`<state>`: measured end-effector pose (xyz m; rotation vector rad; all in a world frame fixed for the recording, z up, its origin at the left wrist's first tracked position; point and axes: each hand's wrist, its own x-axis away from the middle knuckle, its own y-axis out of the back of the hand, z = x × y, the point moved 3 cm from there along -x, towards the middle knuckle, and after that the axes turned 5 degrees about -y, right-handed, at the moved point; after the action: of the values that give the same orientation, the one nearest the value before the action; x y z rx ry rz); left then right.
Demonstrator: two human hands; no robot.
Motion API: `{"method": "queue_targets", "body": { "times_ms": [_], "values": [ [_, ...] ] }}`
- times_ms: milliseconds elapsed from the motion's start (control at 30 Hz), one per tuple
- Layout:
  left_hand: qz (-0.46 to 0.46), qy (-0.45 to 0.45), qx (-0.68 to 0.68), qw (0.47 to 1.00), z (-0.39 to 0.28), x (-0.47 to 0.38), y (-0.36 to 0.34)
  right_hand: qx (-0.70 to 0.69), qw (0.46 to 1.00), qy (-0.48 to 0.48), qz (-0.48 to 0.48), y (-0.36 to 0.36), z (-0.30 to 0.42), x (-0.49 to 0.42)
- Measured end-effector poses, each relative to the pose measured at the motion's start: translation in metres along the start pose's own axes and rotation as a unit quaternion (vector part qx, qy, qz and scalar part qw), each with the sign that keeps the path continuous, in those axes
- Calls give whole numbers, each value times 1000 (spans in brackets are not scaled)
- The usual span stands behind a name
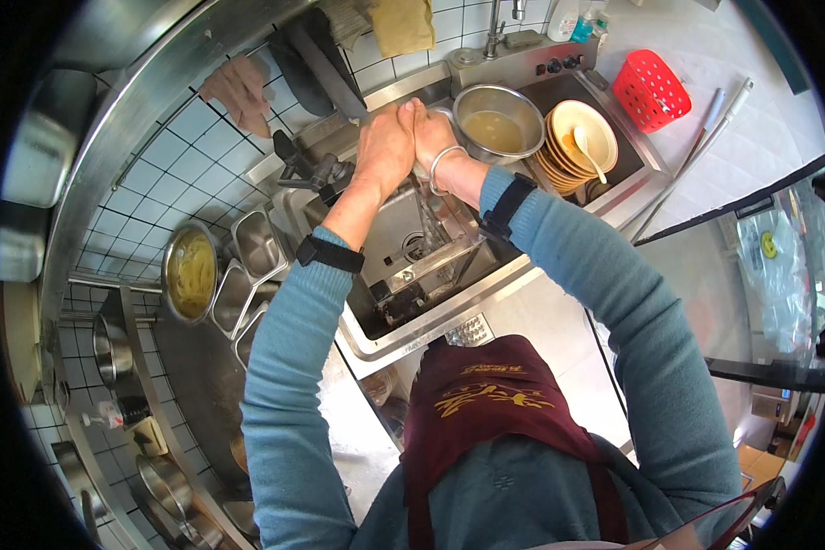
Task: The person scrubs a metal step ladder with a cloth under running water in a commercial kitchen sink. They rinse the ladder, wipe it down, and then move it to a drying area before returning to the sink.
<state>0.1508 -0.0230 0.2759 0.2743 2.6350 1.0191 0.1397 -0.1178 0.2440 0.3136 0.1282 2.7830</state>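
Observation:
My left hand [383,146] and my right hand [434,139] are pressed tightly together over a stainless steel sink [393,218]. Between the palms shows a little of a pale wet item [421,169], possibly a cloth; my fingers hide most of it. Water [427,210] streams from beneath my hands toward the drain [416,244]. Just right of my right hand, a steel pot [462,103] holds cloudy yellowish liquid. Beyond it stands a stack of cream bowls [562,175], with a white spoon [586,150] in the top one.
A black tap fitting [309,168] juts out left of my left hand. Steel containers [256,244] and a bowl of yellow food [191,271] sit further left. On the right are a red perforated basket [650,89] and long poles [701,151]. Cloths [237,93] hang above.

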Motion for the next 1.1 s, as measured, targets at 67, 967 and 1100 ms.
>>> {"method": "queue_targets", "body": {
  "times_ms": [67, 967, 1100],
  "values": [
    [-14, -8, 8, 1000, 3, 1, 1, 45, 997, 62, -3, -2, 1, -1],
    [-140, -7, 71, 988, 42, -20, 45, 80, 989, -72, 100, 68, -54, 21],
    [-15, -83, -30, 996, 0, 8, 11, -63, 972, -170, 148, 74, -93, 53]
  ]
}}
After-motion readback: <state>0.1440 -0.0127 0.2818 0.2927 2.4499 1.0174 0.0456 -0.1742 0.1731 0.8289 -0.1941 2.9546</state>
